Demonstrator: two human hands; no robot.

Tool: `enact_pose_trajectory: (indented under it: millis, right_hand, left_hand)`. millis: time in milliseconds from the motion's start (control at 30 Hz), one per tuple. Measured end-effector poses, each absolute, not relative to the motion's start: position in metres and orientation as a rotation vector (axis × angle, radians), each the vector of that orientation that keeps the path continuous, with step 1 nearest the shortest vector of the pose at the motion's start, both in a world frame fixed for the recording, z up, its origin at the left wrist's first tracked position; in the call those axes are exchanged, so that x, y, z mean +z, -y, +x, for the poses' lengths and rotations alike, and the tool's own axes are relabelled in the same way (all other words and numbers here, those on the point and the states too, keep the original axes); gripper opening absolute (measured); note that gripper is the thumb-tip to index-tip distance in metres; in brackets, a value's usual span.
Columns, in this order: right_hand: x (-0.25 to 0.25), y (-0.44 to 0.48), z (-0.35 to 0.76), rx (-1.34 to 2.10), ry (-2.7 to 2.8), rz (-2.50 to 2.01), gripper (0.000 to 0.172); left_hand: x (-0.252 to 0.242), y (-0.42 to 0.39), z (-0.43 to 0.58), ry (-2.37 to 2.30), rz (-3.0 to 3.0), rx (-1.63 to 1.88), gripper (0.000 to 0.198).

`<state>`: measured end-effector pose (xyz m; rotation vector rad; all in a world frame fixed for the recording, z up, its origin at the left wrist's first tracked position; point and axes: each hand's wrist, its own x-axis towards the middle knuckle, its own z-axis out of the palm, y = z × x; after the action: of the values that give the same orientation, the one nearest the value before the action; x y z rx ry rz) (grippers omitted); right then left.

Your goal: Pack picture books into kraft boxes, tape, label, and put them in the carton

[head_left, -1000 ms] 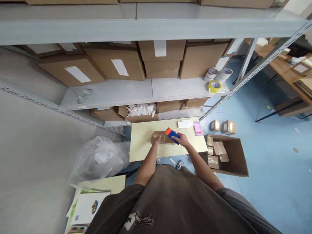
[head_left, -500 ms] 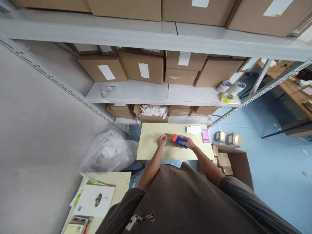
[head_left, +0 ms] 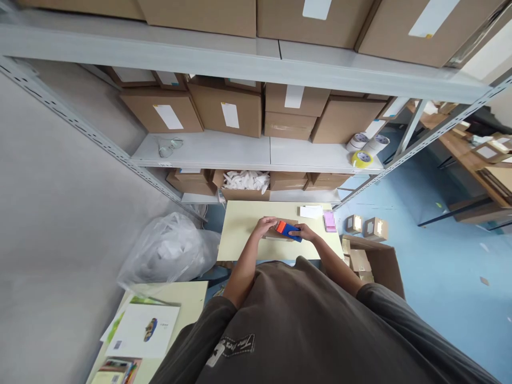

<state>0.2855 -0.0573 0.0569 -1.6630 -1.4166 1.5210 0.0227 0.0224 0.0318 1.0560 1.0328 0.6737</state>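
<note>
Now L hand (head_left: pixel 266 224) lies open on box (head_left: pixel 273 235), R hand (head_left: pixel 307 232) grips blue-orange dispenser (head_left: pixel 288 230).

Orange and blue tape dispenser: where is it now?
In the head view, mid-frame, the dispenser rests on the small brown cardboard box on the pale yellow table, held by the right hand.

A loose, dark grey-brown T-shirt (head_left: pixel 304 320) with short sleeves covers the person. White script lettering (head_left: pixel 236 346) is printed on its front, well short of the bench (head_left: pixel 240 240).
</note>
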Motion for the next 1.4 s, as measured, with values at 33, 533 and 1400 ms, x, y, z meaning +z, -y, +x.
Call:
enact_pose_trajectory:
  millis: [33,533,1400]
  right_hand:
    - [0.059,0.057,0.286,1.546,1.410,-1.646,0.052]
    - [0.097,0.048,0.300,1.399,1.501,-1.372,0.047]
    - [0.085,0.040,0.286,1.352,1.486,-1.638,0.058]
  left_hand:
    - [0.033,-0.023,0.023,-1.052,1.060,0.683,0.046]
    - [0.105,-0.020,0.024,-0.991,1.341,0.791,0.049]
    - [0.094,-0.030,0.048,-1.271,1.347,0.773,0.013]
